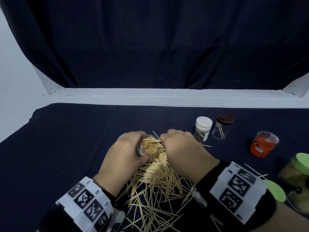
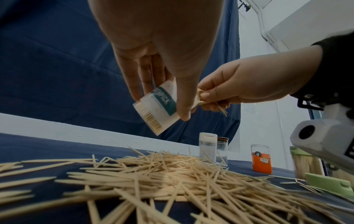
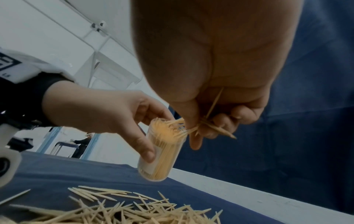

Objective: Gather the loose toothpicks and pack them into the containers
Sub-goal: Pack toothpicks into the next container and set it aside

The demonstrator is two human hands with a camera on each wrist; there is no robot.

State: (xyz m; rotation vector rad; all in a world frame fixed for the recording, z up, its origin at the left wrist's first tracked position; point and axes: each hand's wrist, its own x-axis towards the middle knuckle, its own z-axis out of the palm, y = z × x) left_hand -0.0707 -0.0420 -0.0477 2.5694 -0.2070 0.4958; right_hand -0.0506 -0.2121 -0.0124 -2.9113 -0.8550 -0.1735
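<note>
Left hand (image 1: pixel 124 152) gripped the clear cylindrical toothpick container (image 1: pixel 147 146), tilted, nearly full, above the cloth's near-centre. Right hand (image 1: pixel 181 146) pinched a small toothpick bundle (image 3: pixel 193 128) at its mouth. Judgement: large loose wooden toothpick pile (image 1: pixel 155 186) remained near edge; 2 clear jars (image 1: pixel 211 128) toward the right held few.

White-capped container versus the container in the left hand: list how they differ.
The white-capped container stands upright on the cloth, untouched; the held container is tilted and off the table, gripped by the left hand. The white-capped container is closed and holds only a few toothpicks; the held container is open and packed nearly full, and the right hand feeds it a pinched bundle of toothpicks. Both are small clear cylinders.
</note>
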